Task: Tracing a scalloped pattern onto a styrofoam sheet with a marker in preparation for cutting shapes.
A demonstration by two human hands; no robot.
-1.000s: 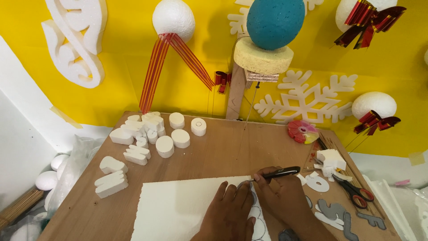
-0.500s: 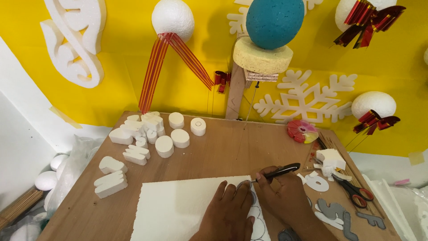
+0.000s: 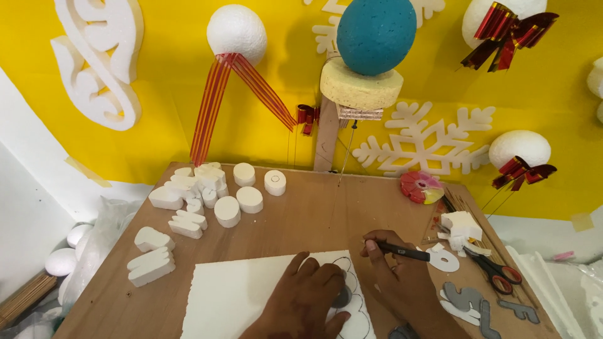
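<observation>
Two hands work at the near edge of the wooden worktop (image 3: 301,213), and both arms are cut off by the bottom of the view. The left hand (image 3: 308,298) lies flat on a white foam sheet (image 3: 232,295), with its fingers spread wide. Under these fingers sits a small dark round thing (image 3: 342,297). Most of it is hidden, so it is hard to say what it is. The near part of the foam sheet is cut off too.

The right hand (image 3: 396,276) has its fingers closed tight around a black pen (image 3: 402,251). The pen is long and thin. It lies almost flat, going left to right. Its left end is tucked inside the fingers, close to the right edge of the foam sheet, so the tip cannot be seen. Its other end sticks out to the right.

Curved black lines (image 3: 352,282) are drawn on the foam sheet between the two hands. The hands cover parts of them.

On the far left of the worktop sits a bunch of white foam pieces (image 3: 207,191), some round and some shaped like blocks. On the right lie red-handled scissors (image 3: 493,270), grey cut-out shapes (image 3: 468,301) and a pink and yellow blob (image 3: 421,187). Behind the worktop is a yellow wall (image 3: 157,75) with a white foam snowflake (image 3: 418,141), white foam balls (image 3: 237,32) and a big blue egg shape (image 3: 375,34).
</observation>
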